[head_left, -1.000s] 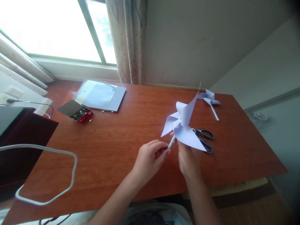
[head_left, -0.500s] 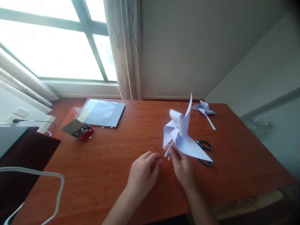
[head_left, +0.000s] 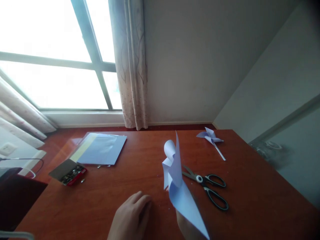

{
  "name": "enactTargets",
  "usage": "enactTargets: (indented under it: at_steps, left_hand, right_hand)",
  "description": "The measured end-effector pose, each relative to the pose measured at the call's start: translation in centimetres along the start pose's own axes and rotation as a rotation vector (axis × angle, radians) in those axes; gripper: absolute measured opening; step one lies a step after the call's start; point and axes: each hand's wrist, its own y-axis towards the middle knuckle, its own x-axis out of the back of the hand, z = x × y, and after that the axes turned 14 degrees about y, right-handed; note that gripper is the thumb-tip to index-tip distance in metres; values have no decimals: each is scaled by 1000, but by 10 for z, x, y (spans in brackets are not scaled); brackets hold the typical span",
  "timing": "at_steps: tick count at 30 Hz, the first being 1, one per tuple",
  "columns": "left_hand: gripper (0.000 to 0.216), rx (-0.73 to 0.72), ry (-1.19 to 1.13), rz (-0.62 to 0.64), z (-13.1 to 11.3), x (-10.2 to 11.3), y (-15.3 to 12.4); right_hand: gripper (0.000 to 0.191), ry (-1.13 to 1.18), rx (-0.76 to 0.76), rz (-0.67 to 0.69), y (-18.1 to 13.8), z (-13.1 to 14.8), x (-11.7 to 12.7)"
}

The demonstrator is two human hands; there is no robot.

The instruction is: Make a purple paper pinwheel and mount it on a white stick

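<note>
A white paper pinwheel (head_left: 176, 176) stands upright above the table, turned nearly edge-on. Behind its lower blade is my right hand (head_left: 184, 225), closed on the stick; the fingers and most of the stick are hidden by the paper. My left hand (head_left: 131, 213) is left of the pinwheel, low over the table, with fingers curled together and nothing visible in them. Scissors (head_left: 200, 179) with black handles lie with blades parted, just right of the pinwheel.
A second pinwheel (head_left: 210, 136) lies at the back right of the brown table (head_left: 105, 186). At the left are paper in a clear sleeve (head_left: 100, 150), an open red box (head_left: 72, 174) of small metal pieces and a loose metal piece (head_left: 82, 180). A white cable (head_left: 15, 235) shows bottom left.
The view has tilted up, so both hands sit lower in it. The pinwheel has turned from facing me to nearly edge-on, uncovering the scissors. My left hand is farther from the pinwheel.
</note>
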Motion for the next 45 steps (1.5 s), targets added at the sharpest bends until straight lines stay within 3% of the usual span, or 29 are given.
enactTargets:
  at_steps: [15, 30, 36, 45]
  left_hand:
    - [28, -27, 8, -24, 1, 1, 0]
    - [24, -57, 13, -35, 4, -4, -3]
    - [27, -40, 10, -5, 3, -5, -4]
    - [22, 23, 26, 103, -12, 2, -8]
  right_hand:
    - [28, 39, 11, 53, -1, 19, 0]
    - [21, 12, 123, 23, -3, 10, -1]
    - [20, 67, 24, 96, -1, 10, 2]
    - [19, 52, -142, 36, -15, 0, 15]
